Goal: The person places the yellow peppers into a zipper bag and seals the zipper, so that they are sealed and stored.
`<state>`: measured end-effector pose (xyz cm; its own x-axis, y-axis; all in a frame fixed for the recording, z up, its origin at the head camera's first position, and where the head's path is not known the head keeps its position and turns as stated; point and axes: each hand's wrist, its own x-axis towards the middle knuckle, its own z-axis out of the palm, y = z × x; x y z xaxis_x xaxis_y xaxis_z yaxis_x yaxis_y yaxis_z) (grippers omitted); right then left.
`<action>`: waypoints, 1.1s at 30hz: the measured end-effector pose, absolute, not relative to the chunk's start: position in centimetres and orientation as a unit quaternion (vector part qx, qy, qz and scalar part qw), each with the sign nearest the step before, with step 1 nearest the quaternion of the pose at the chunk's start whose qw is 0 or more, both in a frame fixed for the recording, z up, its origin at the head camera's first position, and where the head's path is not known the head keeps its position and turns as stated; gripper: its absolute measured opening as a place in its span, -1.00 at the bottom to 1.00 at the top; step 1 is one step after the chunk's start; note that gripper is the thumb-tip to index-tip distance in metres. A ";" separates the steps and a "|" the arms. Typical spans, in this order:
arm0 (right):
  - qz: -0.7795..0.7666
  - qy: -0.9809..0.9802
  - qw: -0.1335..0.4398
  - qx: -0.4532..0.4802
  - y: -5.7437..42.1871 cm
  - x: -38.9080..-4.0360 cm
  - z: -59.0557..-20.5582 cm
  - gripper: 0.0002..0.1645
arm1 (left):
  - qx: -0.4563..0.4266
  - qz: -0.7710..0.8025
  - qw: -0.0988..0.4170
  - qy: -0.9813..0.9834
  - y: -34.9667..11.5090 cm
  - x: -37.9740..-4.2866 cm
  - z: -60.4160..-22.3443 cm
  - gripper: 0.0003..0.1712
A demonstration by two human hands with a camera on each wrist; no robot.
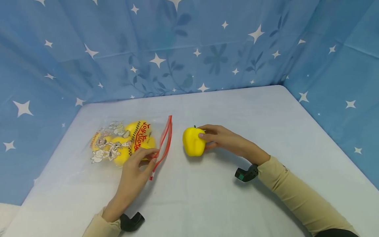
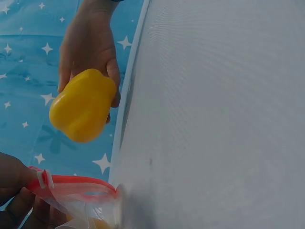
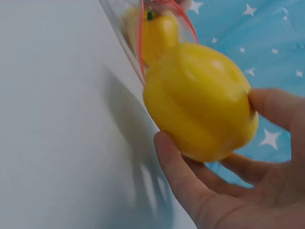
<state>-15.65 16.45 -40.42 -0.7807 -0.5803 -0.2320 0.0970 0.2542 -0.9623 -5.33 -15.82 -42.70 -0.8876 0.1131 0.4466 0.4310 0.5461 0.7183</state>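
Observation:
My right hand (image 1: 220, 138) grips a yellow bell pepper (image 1: 193, 142) with a short green stem, thumb on one side and fingers on the other. The pepper is held above the table, just right of the bag's mouth. With my left hand (image 1: 134, 172) I pinch the red zip edge (image 1: 167, 138) of a clear printed zip bag (image 1: 103, 144). The bag lies on its side with its mouth parted toward the pepper. Several yellow peppers (image 1: 121, 159) are inside it, one showing a green stem in the right wrist view.
A white-covered table (image 1: 225, 204) lies under everything. Blue curtains (image 1: 189, 42) with white stars stand along its back and sides. Each wrist carries a black camera mount, such as the right one (image 1: 247, 173).

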 end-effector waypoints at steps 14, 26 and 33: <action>-0.615 0.738 0.245 -0.128 13.8 -14.6 -41.1 -0.44 | -0.176 -0.457 0.177 -0.854 -15.7 -5.1 -42.5 -0.60; -0.628 0.736 0.232 -0.105 12.3 -13.8 -41.8 -0.43 | -0.177 -0.466 0.158 -0.852 -15.4 -4.7 -42.5 -0.60; -0.643 0.725 0.227 -0.099 11.6 -13.4 -41.9 -0.43 | -0.196 -0.458 0.167 -0.851 -15.3 -4.6 -42.5 -0.61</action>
<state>-13.44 11.61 -41.91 -0.8770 -0.4359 -0.2021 0.1484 0.1543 -0.9768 -4.61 -15.31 -42.51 -0.8672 0.1800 0.4642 0.4867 0.5031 0.7142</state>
